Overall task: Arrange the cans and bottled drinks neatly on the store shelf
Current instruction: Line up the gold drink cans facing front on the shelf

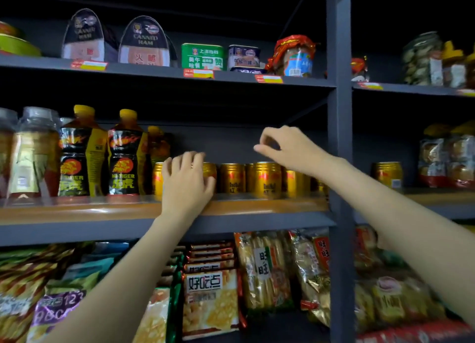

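Gold cans (264, 179) stand in a row on the middle shelf (257, 206), all upright, long axis vertical, labels roughly facing me. Row runs left-right from the bottles (126, 157) to the shelf post (338, 162).

My left hand (186, 180) is on the leftmost cans: palm against the fronts, fingers (180, 162) curled over the top rim of one can. I read that as a grip, though my hand hides most of that can.

My right hand (288, 147) hovers above the row, clear of the can tops, directly over the cans at the right end. Its fingers are bent loosely toward the thumb with nothing between them.

Key relation: next can for the right hand lies straight below it, so that's a short drop onto the lid. Left hand is already in contact, so it's the nearer one for squaring up the left end against the bottles.

One stray can (386, 174) sits past the post in the next bay, well apart from the row.
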{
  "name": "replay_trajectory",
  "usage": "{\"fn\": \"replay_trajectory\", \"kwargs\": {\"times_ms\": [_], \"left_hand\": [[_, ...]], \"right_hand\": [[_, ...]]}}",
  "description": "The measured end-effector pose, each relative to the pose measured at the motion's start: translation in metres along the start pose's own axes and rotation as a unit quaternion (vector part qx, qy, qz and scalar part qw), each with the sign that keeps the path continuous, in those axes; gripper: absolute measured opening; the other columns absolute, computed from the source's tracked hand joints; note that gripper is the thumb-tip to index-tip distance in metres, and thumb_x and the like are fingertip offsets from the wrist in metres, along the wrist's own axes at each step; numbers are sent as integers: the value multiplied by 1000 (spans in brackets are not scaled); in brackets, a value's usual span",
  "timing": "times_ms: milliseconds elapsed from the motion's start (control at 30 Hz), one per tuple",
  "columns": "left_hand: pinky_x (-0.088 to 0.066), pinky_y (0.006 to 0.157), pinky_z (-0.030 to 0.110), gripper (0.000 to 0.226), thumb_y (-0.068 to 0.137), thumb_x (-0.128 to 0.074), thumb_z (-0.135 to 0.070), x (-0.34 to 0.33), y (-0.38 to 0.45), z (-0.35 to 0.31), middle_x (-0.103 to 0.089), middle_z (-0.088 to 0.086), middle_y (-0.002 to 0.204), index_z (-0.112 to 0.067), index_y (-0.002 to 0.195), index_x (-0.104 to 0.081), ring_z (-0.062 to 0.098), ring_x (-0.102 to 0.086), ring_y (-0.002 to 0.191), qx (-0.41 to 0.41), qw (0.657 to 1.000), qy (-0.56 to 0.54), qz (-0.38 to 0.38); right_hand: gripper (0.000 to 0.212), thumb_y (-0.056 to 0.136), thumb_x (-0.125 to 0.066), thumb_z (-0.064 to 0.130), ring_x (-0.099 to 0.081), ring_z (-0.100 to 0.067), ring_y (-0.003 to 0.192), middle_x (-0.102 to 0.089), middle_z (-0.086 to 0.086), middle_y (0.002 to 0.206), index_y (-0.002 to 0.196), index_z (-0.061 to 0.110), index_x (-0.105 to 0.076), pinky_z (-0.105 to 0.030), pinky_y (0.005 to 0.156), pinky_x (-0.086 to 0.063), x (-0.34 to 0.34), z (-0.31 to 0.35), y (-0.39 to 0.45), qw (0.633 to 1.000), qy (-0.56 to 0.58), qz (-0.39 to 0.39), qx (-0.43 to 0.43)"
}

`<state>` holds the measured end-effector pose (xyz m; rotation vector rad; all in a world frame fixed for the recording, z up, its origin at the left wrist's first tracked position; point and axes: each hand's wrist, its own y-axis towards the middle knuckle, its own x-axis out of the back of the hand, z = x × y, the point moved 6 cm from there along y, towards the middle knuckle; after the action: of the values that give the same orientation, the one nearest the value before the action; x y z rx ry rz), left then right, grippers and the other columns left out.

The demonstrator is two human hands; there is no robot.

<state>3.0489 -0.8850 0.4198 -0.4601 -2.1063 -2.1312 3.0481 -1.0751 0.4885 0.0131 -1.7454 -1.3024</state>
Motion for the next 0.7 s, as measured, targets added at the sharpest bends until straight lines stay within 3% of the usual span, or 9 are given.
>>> {"fn": "replay_trajectory", "kwargs": {"times_ms": [67, 167, 267, 333, 467, 567, 700], "left_hand": [[-32, 103, 46, 46, 80, -47, -23, 4, -1, -12, -58, 17, 122, -4, 122, -56, 35, -52, 113, -29, 999, -6, -32], [-31, 104, 46, 49, 85, -38, -23, 7, 0, -62, -54, 16, 129, -3, 128, -50, 31, -47, 118, -50, 992, -90, -68], [-27, 106, 44, 53, 86, -33, -27, 3, 4, -145, -49, 10, 136, -7, 132, -48, 23, -41, 124, -72, 973, -209, -70], [-25, 108, 43, 54, 86, -32, -29, -3, 8, -190, -46, 7, 140, -9, 134, -47, 23, -39, 129, -81, 962, -252, -62], [-23, 110, 46, 58, 88, -28, -38, -31, 13, -242, -29, 6, 152, -16, 140, -41, 26, -28, 137, -55, 960, -273, -22], [-32, 102, 47, 52, 89, -33, -33, -56, 5, -261, -13, 11, 157, -17, 138, -42, 33, -28, 136, -41, 972, -231, -22], [-43, 91, 47, 47, 86, -45, -22, -71, -2, -260, -16, 20, 154, -12, 132, -49, 39, -46, 121, -44, 987, -143, -60]], "right_hand": [[22, 95, -54, 32, -50, -12, 93, -62, 2, 92, 95, 12, -63, -26, 74, -40, 33, -20, -36, 998, 19, -56, 7], [13, 94, -58, 20, -55, -11, 94, -65, -3, 100, 95, 9, -66, -23, 82, -45, 78, -70, -75, 982, 77, -166, -50], [7, 93, -58, 15, -58, -12, 88, -65, -5, 95, 94, 11, -63, -13, 73, -40, 104, -131, -102, 964, 66, -216, -141], [18, 94, -58, 20, -58, -22, 103, -63, -9, 107, 108, 9, -60, -23, 82, -40, 107, -172, -112, 963, 13, -172, -208], [53, 96, -51, 39, -42, -38, 128, -44, -21, 138, 141, 15, -38, -38, 100, -36, 92, -240, -119, 947, -58, 0, -317], [68, 91, -57, 47, -37, -42, 131, -35, -25, 144, 147, 25, -27, -45, 106, -36, 72, -270, -116, 931, -66, 71, -351], [77, 86, -66, 42, -38, -43, 129, -27, -23, 146, 147, 20, -24, -46, 103, -39, 36, -284, -106, 925, -47, 79, -370]]}}
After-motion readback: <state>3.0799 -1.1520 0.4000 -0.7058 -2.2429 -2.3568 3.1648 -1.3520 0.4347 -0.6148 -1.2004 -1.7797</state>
